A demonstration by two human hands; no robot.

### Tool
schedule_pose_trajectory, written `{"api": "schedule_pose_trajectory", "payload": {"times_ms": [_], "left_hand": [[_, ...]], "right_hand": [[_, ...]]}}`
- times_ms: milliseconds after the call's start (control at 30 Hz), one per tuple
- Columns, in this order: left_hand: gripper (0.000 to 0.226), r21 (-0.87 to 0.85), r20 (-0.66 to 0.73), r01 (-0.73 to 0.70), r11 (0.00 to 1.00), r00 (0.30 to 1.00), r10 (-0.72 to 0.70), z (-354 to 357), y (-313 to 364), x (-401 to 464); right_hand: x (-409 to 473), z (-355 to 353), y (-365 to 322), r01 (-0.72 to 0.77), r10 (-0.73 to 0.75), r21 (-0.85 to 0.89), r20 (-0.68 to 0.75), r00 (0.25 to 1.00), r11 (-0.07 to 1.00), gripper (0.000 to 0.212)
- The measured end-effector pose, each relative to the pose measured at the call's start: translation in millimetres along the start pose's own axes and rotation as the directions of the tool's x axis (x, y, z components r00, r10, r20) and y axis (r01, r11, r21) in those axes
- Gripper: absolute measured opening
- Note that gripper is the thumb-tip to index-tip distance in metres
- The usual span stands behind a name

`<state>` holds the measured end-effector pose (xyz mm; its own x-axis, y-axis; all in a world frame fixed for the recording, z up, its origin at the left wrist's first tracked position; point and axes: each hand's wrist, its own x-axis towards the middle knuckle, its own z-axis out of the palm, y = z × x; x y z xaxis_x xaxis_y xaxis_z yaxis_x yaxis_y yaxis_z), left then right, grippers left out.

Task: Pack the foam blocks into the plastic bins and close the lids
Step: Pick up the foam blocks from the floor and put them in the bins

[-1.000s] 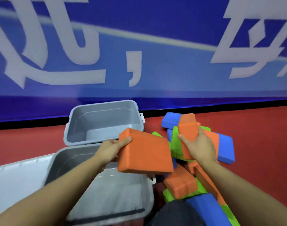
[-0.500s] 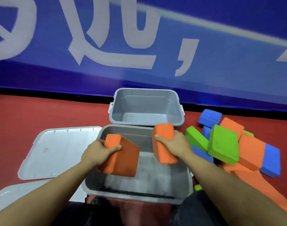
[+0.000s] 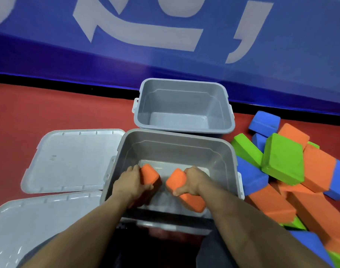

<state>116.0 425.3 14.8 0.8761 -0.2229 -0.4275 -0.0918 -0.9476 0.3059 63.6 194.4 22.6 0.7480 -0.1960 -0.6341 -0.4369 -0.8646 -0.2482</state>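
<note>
Both orange blocks now lowered inside bin.

An indoor sports or play hall, judging by the red padded floor and blue lettered banner.

You grip two orange blocks of matt, finely grained foam inside the near bin, a smooth grey plastic with a dull sheen. At nine o'clock the pale plastic lids look glossier. The red floor is matt.
</note>
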Motion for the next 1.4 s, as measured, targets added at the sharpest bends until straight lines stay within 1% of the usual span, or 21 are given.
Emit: {"api": "schedule_pose_trajectory", "payload": {"times_ms": [67,133,233,333,433,533,700,800,900,1033,1100,1167,1267,1333,1400], "left_hand": [[0.080,0.010,0.024,0.050,0.999,0.998,-0.050,3.9,-12.6,4.0],[0.083,0.008,0.035,0.115,0.993,0.993,-0.116,5.0,-26.0,8.7],[0.086,-0.059,0.086,0.181,0.982,0.981,-0.176,7.7,-42.5,17.0],[0.083,-0.036,0.160,0.194,0.980,0.969,-0.186,12.1,-50.2,21.2],[0.084,-0.020,0.224,0.203,0.979,0.955,-0.194,14.7,-46.4,21.3],[0.089,-0.040,0.237,0.202,0.979,0.953,-0.187,12.5,-38.0,22.9],[0.096,-0.049,0.202,0.176,0.983,0.966,-0.163,6.8,-24.9,25.9],[0.092,-0.064,0.215,0.109,0.992,0.972,-0.093,1.0,-6.9,24.1],[0.083,-0.109,0.183,0.023,0.994,0.983,-0.002,-4.2,19.3,25.8],[0.087,-0.136,0.142,-0.101,0.986,0.983,0.120,-6.3,66.0,29.2],[0.087,-0.133,0.140,-0.178,0.975,0.971,0.196,-4.5,92.2,27.1],[0.087,-0.122,0.132,-0.261,0.958,0.952,0.276,-1.0,119.1,23.1],[0.088,-0.155,0.124,-0.371,0.916,0.912,0.390,7.5,161.0,17.1],[0.088,-0.193,0.121,-0.410,0.892,0.892,0.436,16.9,188.1,10.3],[0.086,-0.276,0.113,-0.419,0.865,0.880,0.462,26.5,213.1,-0.5]], "right_hand": [[4.9,5.8,-2.6,0.031,-0.031,-0.015,0.030,0.999,0.999,0.084],[9.0,11.2,-6.3,0.071,-0.068,-0.036,0.067,0.995,0.997,0.085],[12.1,17.9,-14.8,0.136,-0.132,-0.025,0.123,0.984,0.990,0.085],[13.4,25.9,-22.4,0.188,-0.195,0.056,0.161,0.968,0.981,0.084],[13.3,29.0,-24.2,0.202,-0.212,0.077,0.159,0.964,0.976,0.083],[11.8,25.0,-19.3,0.195,-0.209,0.101,0.156,0.965,0.976,0.080],[9.6,18.2,-7.3,0.157,-0.177,0.159,0.122,0.977,0.975,0.078],[5.3,11.4,-0.7,0.164,-0.181,0.182,0.077,0.980,0.969,0.078],[-1.6,3.2,10.3,0.188,-0.191,0.172,-0.002,0.982,0.967,0.078],[-14.2,-14.1,38.4,0.218,-0.203,0.106,-0.134,0.970,0.970,0.077],[-23.7,-23.7,59.5,0.206,-0.188,0.096,-0.168,0.968,0.974,0.077],[-34.6,-33.0,84.8,0.175,-0.154,0.094,-0.193,0.969,0.980,0.079],[-50.3,-46.3,130.8,0.099,-0.068,0.127,-0.229,0.971,0.987,0.080],[-61.6,-51.7,163.8,0.050,-0.003,0.180,-0.251,0.968,0.982,0.078],[-72.1,-53.8,196.1,-0.010,0.075,0.231,-0.272,0.959,0.973,0.081]]}}
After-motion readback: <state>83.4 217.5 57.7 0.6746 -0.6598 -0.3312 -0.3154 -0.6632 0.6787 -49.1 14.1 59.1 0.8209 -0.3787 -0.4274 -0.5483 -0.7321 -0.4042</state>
